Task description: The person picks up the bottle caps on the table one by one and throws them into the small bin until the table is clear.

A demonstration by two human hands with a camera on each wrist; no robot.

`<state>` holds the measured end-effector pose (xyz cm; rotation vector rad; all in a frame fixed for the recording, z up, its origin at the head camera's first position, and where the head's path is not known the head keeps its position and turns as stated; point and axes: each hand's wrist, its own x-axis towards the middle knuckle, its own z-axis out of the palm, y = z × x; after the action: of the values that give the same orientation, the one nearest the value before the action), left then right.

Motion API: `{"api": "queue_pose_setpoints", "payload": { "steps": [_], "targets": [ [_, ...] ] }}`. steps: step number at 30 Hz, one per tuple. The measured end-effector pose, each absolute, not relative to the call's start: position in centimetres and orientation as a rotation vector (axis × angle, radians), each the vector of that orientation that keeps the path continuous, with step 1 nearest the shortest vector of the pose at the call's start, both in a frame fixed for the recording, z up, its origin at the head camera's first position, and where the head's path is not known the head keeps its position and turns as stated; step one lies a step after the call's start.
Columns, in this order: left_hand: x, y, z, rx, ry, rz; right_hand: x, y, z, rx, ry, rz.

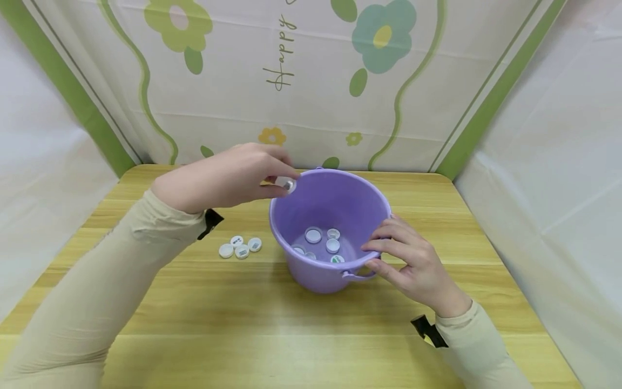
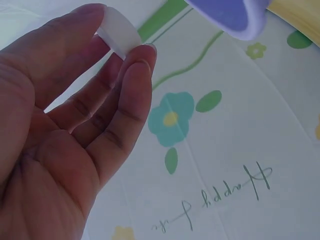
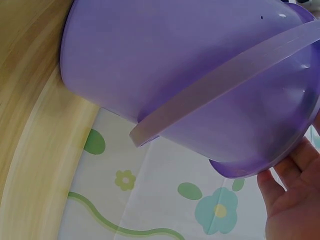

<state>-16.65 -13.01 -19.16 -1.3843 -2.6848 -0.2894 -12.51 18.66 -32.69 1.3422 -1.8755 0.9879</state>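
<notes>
A purple bucket [image 1: 311, 275] stands on the wooden table, tilted a little, with several round white caps [image 1: 313, 235] on its bottom. My left hand [image 1: 228, 175] pinches one white bottle cap [image 1: 289, 186] between thumb and fingertips at the bucket's left rim. In the left wrist view the same cap [image 2: 120, 32] shows its smooth side. On the right, my right hand [image 1: 413, 262] grips the bucket's rim, thumb outside and fingers over the edge. The right wrist view shows the bucket's handle [image 3: 225, 82] hanging along its outer wall.
Left of the bucket, a small cluster of white caps [image 1: 241, 252] lies on the wooden table [image 1: 272, 346]. A white cloth [image 1: 311, 129] with printed flowers hangs behind the table's far edge. Pale sheets [image 1: 549, 178] flank both sides.
</notes>
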Motion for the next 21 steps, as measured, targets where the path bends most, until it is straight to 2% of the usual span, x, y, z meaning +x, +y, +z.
{"api": "queue_pose_setpoints", "payload": {
  "steps": [12,21],
  "targets": [
    [-18.8,-8.5,-19.0,-1.546,-2.753,-0.126,-13.4,19.3,-33.8,1.347,-1.893,0.980],
    [-19.2,-5.5,-19.2,-1.546,-2.851,-0.046,-13.3,19.5,-34.0,1.322,-1.912,0.963]
  ]
}}
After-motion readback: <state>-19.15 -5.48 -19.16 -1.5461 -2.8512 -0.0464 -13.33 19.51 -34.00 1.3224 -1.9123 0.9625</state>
